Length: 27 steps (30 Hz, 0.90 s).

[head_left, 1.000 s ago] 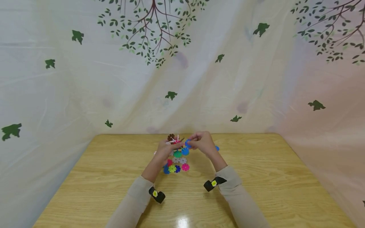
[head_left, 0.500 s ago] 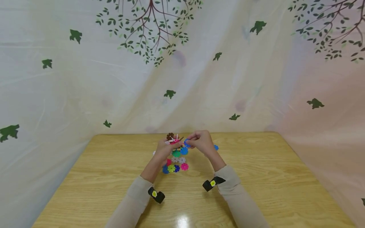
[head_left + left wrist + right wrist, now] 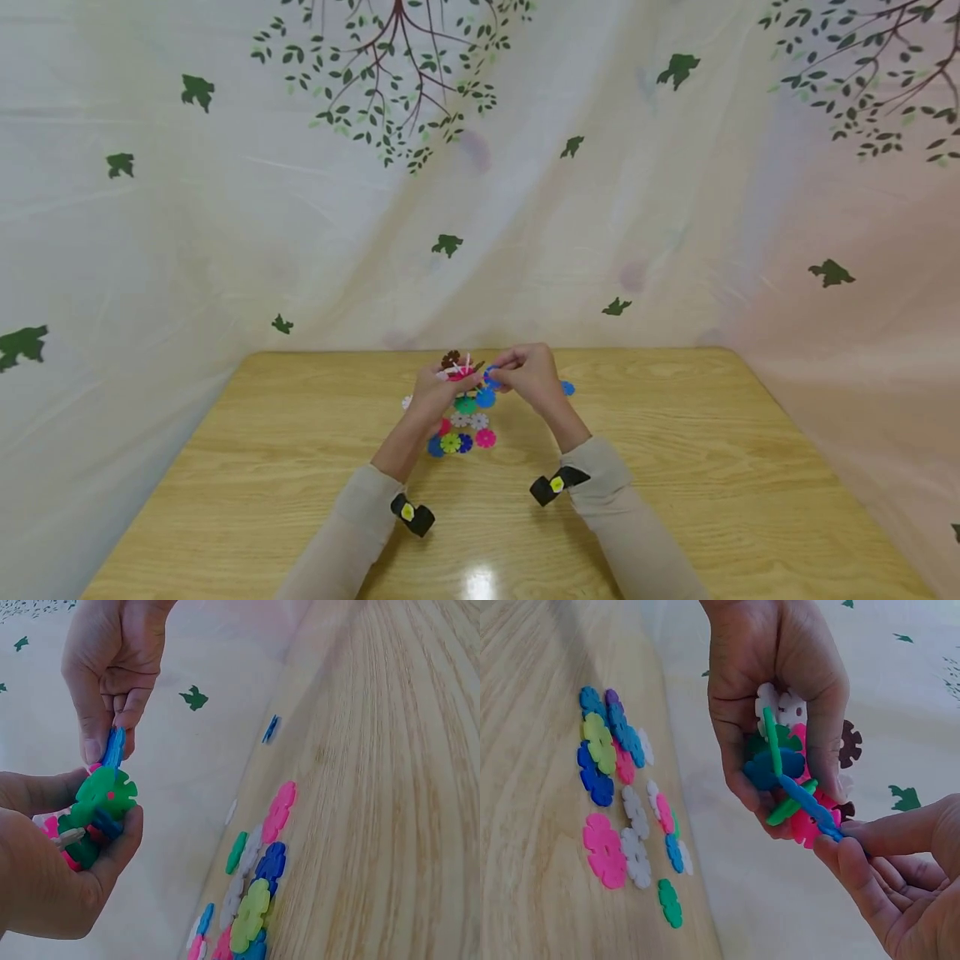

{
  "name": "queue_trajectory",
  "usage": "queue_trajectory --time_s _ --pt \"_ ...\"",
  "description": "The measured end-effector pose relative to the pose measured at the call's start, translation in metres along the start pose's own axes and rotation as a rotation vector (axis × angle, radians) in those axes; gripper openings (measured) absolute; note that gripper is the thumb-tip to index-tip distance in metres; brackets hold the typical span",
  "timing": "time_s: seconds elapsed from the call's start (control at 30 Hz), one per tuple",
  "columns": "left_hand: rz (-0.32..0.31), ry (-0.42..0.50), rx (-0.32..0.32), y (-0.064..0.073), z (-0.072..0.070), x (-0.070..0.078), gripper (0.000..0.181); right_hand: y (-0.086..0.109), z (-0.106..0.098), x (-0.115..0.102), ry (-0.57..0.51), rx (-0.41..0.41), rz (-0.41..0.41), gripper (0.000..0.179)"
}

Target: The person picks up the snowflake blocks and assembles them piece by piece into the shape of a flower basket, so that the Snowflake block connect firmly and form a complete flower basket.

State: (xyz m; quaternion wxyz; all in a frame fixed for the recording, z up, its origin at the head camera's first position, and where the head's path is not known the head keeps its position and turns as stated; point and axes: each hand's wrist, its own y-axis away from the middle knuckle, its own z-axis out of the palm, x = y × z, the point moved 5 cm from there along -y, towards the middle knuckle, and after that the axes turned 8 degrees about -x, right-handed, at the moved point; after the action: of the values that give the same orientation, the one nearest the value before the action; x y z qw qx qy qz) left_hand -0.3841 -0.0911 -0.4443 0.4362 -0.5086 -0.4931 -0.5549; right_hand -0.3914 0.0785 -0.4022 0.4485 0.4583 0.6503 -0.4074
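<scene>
My left hand grips a cluster of interlocked plastic flower discs. In the right wrist view the cluster shows pink, white, brown, blue and green discs. With thumb and fingers, my right hand pinches a blue flower disc at its outer edge. The blue disc's other end meets a green disc of the cluster; whether they are slotted together I cannot tell. In the left wrist view a large green disc faces the camera beneath the pinched blue one. Fingers hide part of the cluster.
Loose flower discs lie on the wooden table below the hands, among them a pink disc, a yellow-green disc and a white one. One blue disc lies apart, beyond the right wrist. A printed cloth hangs behind the table.
Both hands stay in nearly the same place, still holding the cluster and the blue disc. The brown disc on the cluster has tilted slightly. The head view has shifted a little.
</scene>
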Motion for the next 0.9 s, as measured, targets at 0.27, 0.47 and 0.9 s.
queue_trajectory --time_s 0.27,0.47,0.9 --pt "-0.038 0.024 -0.039 -0.009 -0.006 -0.001 0.043 -0.005 0.003 0.006 -0.029 0.009 0.026 0.01" --pt "-0.033 0.195 -0.06 -0.013 -0.01 -0.001 0.037 -0.008 0.004 0.012 -0.076 0.025 0.054 0.012" --pt "-0.03 0.279 -0.014 -0.01 -0.008 -0.001 0.031 -0.008 0.013 0.012 -0.087 -0.088 0.07 0.019"
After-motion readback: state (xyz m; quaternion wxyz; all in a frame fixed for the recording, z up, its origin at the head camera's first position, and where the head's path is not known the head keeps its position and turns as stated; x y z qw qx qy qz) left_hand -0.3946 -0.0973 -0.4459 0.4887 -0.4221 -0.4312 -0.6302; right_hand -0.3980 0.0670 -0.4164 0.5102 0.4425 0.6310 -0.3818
